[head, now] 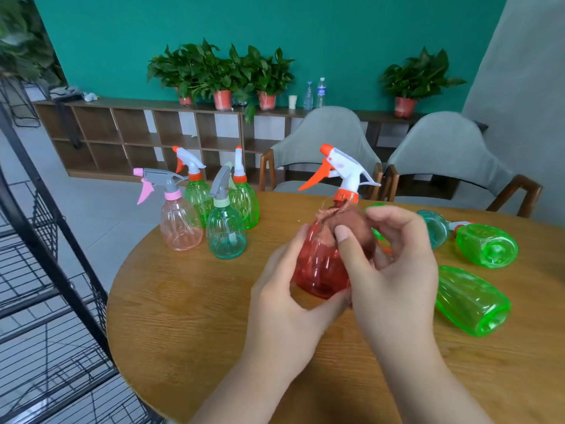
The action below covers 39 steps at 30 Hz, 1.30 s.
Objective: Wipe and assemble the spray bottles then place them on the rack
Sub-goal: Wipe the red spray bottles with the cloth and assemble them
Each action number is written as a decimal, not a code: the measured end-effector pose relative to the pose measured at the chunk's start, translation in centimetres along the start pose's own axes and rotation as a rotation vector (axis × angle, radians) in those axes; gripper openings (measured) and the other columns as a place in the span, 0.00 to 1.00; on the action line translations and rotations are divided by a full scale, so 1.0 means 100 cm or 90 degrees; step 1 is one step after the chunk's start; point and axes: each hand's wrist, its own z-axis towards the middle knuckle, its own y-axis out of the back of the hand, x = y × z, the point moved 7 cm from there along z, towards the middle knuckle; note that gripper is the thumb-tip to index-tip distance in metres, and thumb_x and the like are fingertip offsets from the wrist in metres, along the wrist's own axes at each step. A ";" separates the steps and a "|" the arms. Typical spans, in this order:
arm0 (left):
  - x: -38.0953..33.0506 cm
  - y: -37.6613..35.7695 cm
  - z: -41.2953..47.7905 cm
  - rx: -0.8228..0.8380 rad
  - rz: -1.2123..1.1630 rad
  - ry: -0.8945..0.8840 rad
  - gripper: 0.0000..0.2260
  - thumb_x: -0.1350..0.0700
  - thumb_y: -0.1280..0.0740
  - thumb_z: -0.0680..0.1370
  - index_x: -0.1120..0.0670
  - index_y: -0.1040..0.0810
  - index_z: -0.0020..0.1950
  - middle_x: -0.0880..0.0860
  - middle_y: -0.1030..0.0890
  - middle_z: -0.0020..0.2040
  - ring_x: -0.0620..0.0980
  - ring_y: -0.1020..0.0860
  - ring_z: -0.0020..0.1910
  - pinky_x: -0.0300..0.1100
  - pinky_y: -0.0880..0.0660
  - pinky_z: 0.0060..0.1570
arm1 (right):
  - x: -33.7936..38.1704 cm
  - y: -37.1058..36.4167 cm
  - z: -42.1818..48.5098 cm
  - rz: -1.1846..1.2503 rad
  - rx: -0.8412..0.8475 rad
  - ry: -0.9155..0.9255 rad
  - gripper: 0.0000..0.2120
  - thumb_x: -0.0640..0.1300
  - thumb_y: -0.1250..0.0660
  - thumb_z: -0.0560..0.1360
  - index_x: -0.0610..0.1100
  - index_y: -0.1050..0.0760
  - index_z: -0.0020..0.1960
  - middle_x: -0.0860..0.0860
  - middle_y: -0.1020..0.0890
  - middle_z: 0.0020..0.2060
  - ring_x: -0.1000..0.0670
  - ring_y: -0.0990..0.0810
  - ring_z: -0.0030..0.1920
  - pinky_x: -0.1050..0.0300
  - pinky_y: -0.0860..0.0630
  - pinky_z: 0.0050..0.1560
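The right hand (pixel 394 264) is pinching a reddish cloth (pixel 351 231) against a red spray bottle (pixel 321 270), which the left hand (pixel 281 289) is gripping over the table (pixel 183 301). Rubbing too hard risks twisting the smooth bottle loose, knocking the green bottles (pixel 472 299) lying nearby.

The round wooden table (pixel 189 316) carries four upright spray bottles clustered by its far left edge: pink bottle (pixel 181 223), teal bottle (pixel 226 232), left green bottle (pixel 197 197) and right green bottle (pixel 244 203). Toward the right edge, the near green body (pixel 472 301), far green body (pixel 487 246) and teal body (pixel 435 228) lie on their sides.
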 end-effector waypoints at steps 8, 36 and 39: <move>-0.003 -0.005 0.000 0.139 -0.179 0.078 0.39 0.56 0.16 0.72 0.46 0.29 0.80 0.46 0.16 0.69 0.49 0.17 0.68 0.48 0.21 0.68 | -0.034 -0.004 0.006 0.303 0.043 -0.305 0.11 0.48 0.30 0.83 0.43 0.17 0.61 0.42 0.12 0.54 0.42 0.14 0.51 0.34 0.19 0.59; -0.011 -0.002 0.006 0.041 -0.387 0.114 0.32 0.60 0.24 0.78 0.52 0.30 0.81 0.53 0.17 0.70 0.51 0.19 0.70 0.39 0.22 0.65 | -0.042 -0.041 -0.039 0.553 0.182 -0.627 0.20 0.51 0.38 0.86 0.41 0.19 0.70 0.38 0.16 0.65 0.38 0.17 0.68 0.40 0.19 0.67; -0.008 0.001 0.008 0.013 -0.375 0.115 0.33 0.57 0.23 0.77 0.51 0.30 0.81 0.54 0.17 0.71 0.53 0.20 0.72 0.47 0.24 0.72 | -0.041 -0.041 -0.040 0.552 0.146 -0.618 0.19 0.48 0.36 0.85 0.42 0.20 0.71 0.38 0.15 0.64 0.39 0.16 0.66 0.40 0.20 0.69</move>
